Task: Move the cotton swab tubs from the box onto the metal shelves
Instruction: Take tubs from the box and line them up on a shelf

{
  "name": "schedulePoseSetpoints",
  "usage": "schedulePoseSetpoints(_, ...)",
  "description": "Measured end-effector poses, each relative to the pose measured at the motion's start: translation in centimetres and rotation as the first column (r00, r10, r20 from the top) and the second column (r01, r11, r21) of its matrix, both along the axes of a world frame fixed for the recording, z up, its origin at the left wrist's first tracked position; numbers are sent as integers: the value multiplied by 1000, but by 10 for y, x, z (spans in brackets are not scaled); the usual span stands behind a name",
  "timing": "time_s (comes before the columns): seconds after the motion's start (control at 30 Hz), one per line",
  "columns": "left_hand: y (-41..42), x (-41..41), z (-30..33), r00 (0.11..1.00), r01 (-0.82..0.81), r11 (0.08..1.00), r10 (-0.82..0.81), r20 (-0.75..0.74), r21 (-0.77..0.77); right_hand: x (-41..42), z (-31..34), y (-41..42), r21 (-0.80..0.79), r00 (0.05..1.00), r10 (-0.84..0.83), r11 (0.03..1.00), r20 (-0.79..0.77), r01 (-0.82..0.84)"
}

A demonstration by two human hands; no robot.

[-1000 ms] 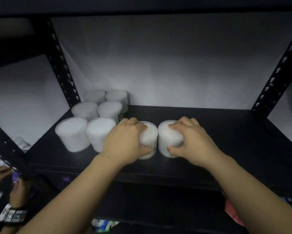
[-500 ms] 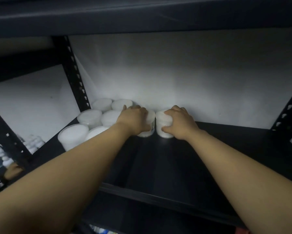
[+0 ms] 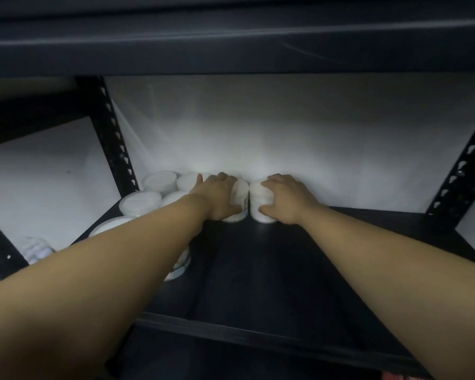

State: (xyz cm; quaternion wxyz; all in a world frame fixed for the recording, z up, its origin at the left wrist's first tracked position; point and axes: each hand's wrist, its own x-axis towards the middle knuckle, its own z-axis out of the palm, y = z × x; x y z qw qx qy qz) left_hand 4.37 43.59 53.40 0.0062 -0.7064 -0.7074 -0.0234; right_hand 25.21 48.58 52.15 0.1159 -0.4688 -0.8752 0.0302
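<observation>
Two white cotton swab tubs stand side by side at the back of the black metal shelf [image 3: 272, 275], close to the white wall. My left hand [image 3: 217, 197] grips the left tub [image 3: 239, 201] from above and the side. My right hand [image 3: 285, 198] grips the right tub [image 3: 261, 204] the same way. Both arms reach far in over the shelf. Several more white tubs [image 3: 140, 202] stand in rows at the shelf's left end, partly hidden by my left forearm.
A dark upper shelf [image 3: 230, 37] hangs low overhead. Perforated black uprights stand at the left [image 3: 112, 138] and right [image 3: 461, 171]. The shelf right of my hands is bare black metal. More tubs show dimly lower left [image 3: 36, 249], beyond the rack.
Both hands have pushed their tubs from the shelf's front to the back, up to the wall. My head has come lower and closer, so the upper shelf now fills the top.
</observation>
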Motion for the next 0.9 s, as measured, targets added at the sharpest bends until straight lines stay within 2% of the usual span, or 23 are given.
schedulePoseSetpoints(0.17,-32,10,12,999,52,990,-52,-8,130,7,9,-33,24,984,-65,997,-169,70)
schedulePoseSetpoints(0.3,-67,24,9,997,66,966,-76,29,251,14,11,-73,27,963,-128,990,-235,138)
schedulePoseSetpoints(0.4,-88,24,5,994,80,946,-101,52,315,16,11,-104,39,957,-179,980,-226,193)
schedulePoseSetpoints(0.63,-136,20,-10,979,137,937,-179,102,322,21,8,-172,46,933,-319,943,-165,331)
schedulePoseSetpoints(0.9,-218,18,-35,962,180,946,-226,151,271,38,-15,-258,8,922,-350,934,-165,357)
